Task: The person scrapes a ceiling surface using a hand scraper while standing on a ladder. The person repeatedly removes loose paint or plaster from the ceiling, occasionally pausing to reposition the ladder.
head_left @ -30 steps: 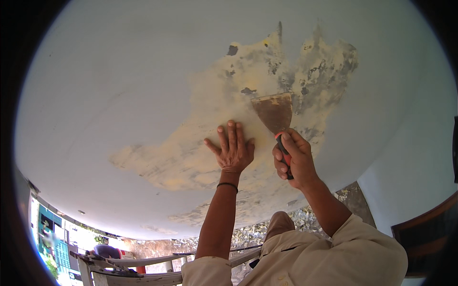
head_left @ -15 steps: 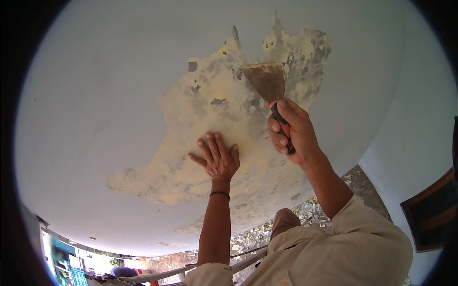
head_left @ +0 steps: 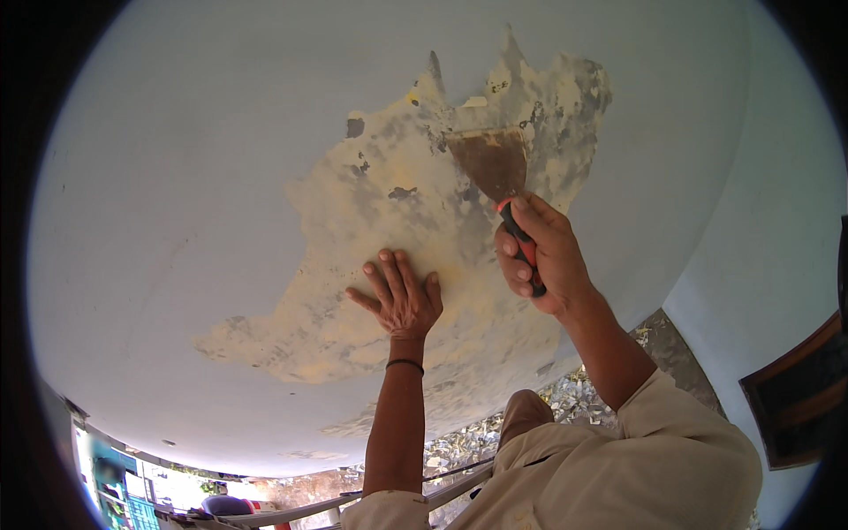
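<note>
My right hand grips the black and red handle of a putty knife, its wide, brownish blade pointing up against the wall. The blade edge lies over a bare patch where the pale paint has come off, leaving mottled yellow and grey. Just above the edge sits a small pale piece of paint. Lower and to the left, my left hand rests flat on the same patch with its fingers spread, holding nothing; a dark band circles that wrist.
Pale painted wall surrounds the patch and meets another wall at right. A dark wood-framed panel is at the right edge. Paint flakes litter the ground below. Metal rails run along the bottom, beside me.
The putty knife and my right hand have shifted slightly down the wall, and the pale piece above the blade now shows more fully. My left hand stays in place.
</note>
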